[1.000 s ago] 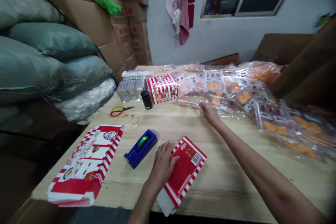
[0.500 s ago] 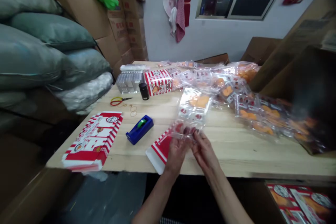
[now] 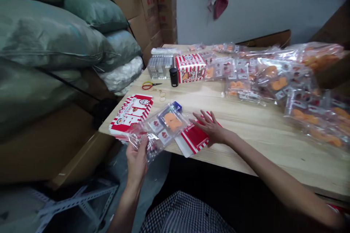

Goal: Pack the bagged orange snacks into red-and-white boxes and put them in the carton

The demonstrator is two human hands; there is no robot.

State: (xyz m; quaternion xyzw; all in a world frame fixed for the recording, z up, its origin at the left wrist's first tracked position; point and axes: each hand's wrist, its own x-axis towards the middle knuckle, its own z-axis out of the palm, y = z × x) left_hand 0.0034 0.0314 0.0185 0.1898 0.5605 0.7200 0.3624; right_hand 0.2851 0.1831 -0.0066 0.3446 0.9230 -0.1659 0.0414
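Observation:
My left hand [image 3: 139, 156] grips one end of a clear plastic bag [image 3: 164, 125], thumb on top. Orange pieces and small printed cards show through the film. The bag is tilted out over the table's front edge and partly covers a blue tape dispenser [image 3: 176, 107]. Fingers spread, my right hand [image 3: 210, 128] lies over a flat red-and-white carton [image 3: 193, 139] near the front edge. To the left, a stack of flat printed cartons [image 3: 132, 114] sits at the table's corner, partly behind the bag.
Behind are scissors [image 3: 149, 86], rubber bands [image 3: 162, 96], a black bottle [image 3: 174, 77], a formed striped box [image 3: 190, 67] and clear plastic cases [image 3: 160, 66]. Many filled bags [image 3: 279, 76] cover the table's back and right. Stuffed sacks [image 3: 49, 32] are piled at left.
My left hand has carried the bag leftward, toward the carton stack. My right hand has let go of the bag and spread over the flat carton. The view has turned left and downward.

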